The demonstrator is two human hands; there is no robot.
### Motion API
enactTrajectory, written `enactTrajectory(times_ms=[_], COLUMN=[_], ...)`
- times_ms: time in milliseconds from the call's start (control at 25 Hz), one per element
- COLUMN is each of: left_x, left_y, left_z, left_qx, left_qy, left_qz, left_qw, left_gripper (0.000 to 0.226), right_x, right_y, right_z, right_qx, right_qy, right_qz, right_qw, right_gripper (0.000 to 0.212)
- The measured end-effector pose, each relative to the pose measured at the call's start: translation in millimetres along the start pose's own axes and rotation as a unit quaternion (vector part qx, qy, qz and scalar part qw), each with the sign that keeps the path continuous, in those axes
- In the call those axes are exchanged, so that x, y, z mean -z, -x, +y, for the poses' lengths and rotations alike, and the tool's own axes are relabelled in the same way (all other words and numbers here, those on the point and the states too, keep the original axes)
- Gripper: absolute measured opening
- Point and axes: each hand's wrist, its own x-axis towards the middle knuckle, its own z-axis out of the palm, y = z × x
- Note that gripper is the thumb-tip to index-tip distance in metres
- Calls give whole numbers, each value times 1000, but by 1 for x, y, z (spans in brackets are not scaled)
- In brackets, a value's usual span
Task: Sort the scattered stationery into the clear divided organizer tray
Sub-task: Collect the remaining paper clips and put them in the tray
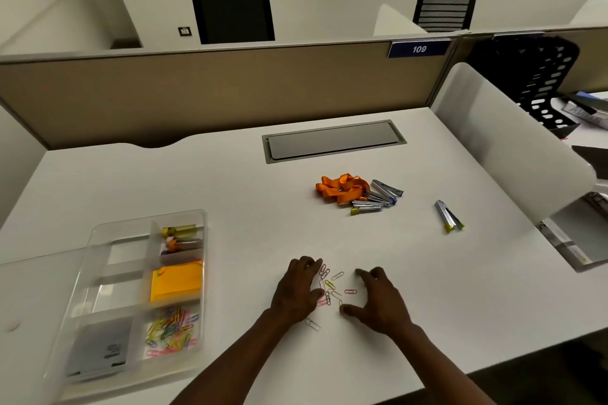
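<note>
Several coloured paper clips (333, 286) lie loose on the white desk between my hands. My left hand (297, 291) rests palm down at their left side, fingers curled against them. My right hand (378, 299) sits to their right, thumb and fingers spread toward the clips. One clear clip (312, 324) lies apart near my left wrist. The clear divided organizer tray (98, 273) stands at the left, holding paper clips (172, 330), orange sticky notes (176, 281), small staplers (181, 237) and a grey box (98, 348).
An orange lanyard (340, 187) and several small staplers (378, 199) lie in a heap past the clips. A lone stapler (449, 215) lies at the right. A grey cable hatch (334, 141) sits at the back, a white divider panel (513, 141) on the right.
</note>
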Motion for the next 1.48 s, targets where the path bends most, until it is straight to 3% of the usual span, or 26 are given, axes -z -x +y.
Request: enactTrajectory(times_ms=[120,240,360,480,600,680,800,960,1080,1240,1480], left_x=[-4,-4,-3,-2,5,8,10,7,4,0,5], left_y=[-5,-7,-2,8,23,33,40,30,24,21,18], left_z=[8,14,11,-1,-11,-18,-20,-14,-17,-8,-12], left_qx=[15,-5,-27,-35,-36,-37,-34,6,31,43,38], left_qy=[32,45,61,91,117,105,39,69,65,36,91], left_qz=[-25,-32,-2,49,83,34,-71,-70,-45,2,10], left_qw=[999,998,998,994,989,993,996,995,996,998,995], left_gripper=[62,40,17,22,38,61,96,91,84,62,52], right_x=[-14,-21,-19,-13,-2,-4,-14,-19,-8,-6,-16], right_y=[2,-6,-12,-19,-24,-26,-21,-11,-8,-1,-7], right_z=[-12,-27,-36,-35,-31,-34,-51,-58,-39,-35,-51], right_qx=[18,21,51,78,61,78,137,185,117,78,85], right_qy=[-8,-52,-93,-142,-125,-51,29,-21,-56,42,-21], right_qz=[-25,-2,18,49,76,32,-8,-36,-3,-83,-68], right_qw=[999,998,994,986,987,995,990,982,992,993,994], right_gripper=[94,59,38,32,41,52,48,40,62,92,65])
